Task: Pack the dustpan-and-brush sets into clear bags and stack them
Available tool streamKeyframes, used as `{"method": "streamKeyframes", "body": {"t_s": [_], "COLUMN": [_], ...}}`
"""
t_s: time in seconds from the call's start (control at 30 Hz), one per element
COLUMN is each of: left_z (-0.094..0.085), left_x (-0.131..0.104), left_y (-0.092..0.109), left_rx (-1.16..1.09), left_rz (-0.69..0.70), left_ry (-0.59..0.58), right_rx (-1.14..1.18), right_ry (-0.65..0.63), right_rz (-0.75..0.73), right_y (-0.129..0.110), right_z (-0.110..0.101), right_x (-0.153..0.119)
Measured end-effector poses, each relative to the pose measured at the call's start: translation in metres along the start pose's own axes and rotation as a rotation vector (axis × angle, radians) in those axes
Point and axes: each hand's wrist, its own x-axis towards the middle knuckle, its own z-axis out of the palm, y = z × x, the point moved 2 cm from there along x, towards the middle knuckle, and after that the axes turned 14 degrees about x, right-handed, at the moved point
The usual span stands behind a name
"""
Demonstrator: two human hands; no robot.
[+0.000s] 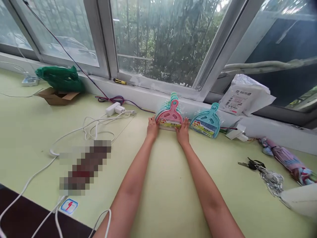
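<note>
Upright, pink dustpan stack (169, 115), teal ones behind

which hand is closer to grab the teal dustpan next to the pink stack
Right. The right hand rests on the pink stack's right edge, directly beside the teal dustpan. The left hand sits on the stack's far side, so it would have to cross over.

1. Both bare forearms are stretched forward, converging toward the pink dustpan stack (169, 115).
2. The left hand (152, 128) is laid flat against the stack's left edge, fingers extended.
3. The right hand (183, 131) is pressed to its right edge, palm down, fingers together.
</note>
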Motion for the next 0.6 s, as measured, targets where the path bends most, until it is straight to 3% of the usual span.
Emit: {"method": "streamKeyframes", "body": {"t_s": [0.13,0.23,0.33,0.43,0.5,0.6], "left_z": [0.005,0.004,0.002,-0.008,-0.018,-0.03], "left_x": [0.003,0.002,0.0,-0.008,-0.015,-0.024], "left_y": [-0.001,-0.003,-0.003,0.002,0.007,0.011], "left_rx": [0.013,-0.007,-0.083,-0.135,-0.139,-0.134], "left_rz": [0.007,-0.049,-0.078,-0.053,-0.05,-0.047], "left_ry": [-0.029,-0.03,0.002,0.087,0.158,0.246], "right_rx": [0.046,0.021,-0.035,-0.117,-0.136,-0.079], "right_ry": [-0.07,-0.031,0.327,0.621,0.673,0.592], "right_rz": [0.008,0.05,0.138,0.37,0.523,0.614], "right_y": [0.001,-0.007,-0.002,0.026,0.054,0.095], "right_z": [0.003,-0.008,-0.044,-0.097,-0.13,-0.163], "right_x": [-0.003,-0.003,0.002,0.005,0.005,0.004]}}
